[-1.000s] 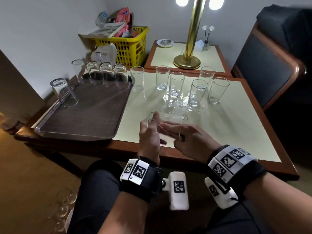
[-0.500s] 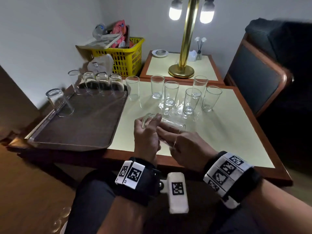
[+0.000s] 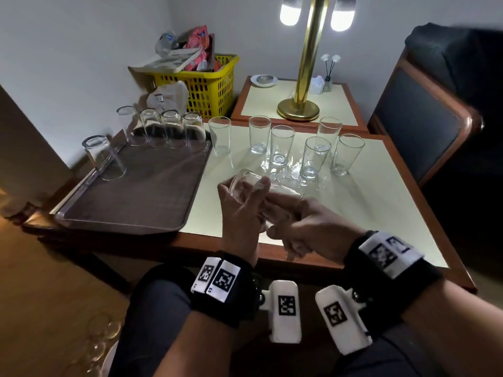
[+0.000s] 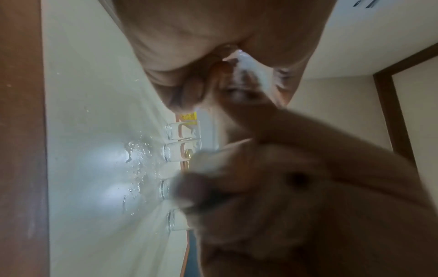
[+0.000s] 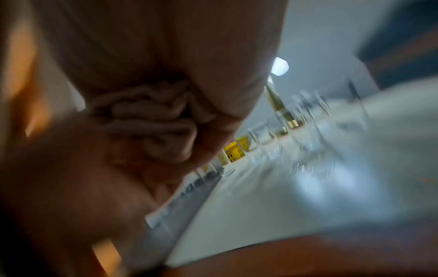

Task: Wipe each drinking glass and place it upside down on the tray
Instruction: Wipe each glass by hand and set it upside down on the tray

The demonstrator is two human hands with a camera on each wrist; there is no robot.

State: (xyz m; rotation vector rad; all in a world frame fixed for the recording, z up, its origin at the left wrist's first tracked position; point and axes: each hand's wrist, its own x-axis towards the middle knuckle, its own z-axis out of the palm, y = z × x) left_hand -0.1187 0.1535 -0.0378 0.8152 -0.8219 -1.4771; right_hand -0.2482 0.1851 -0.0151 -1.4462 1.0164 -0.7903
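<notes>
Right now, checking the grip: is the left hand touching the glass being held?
Touching. The head view shows the left hand with fingers wrapped round the held glass.
</notes>
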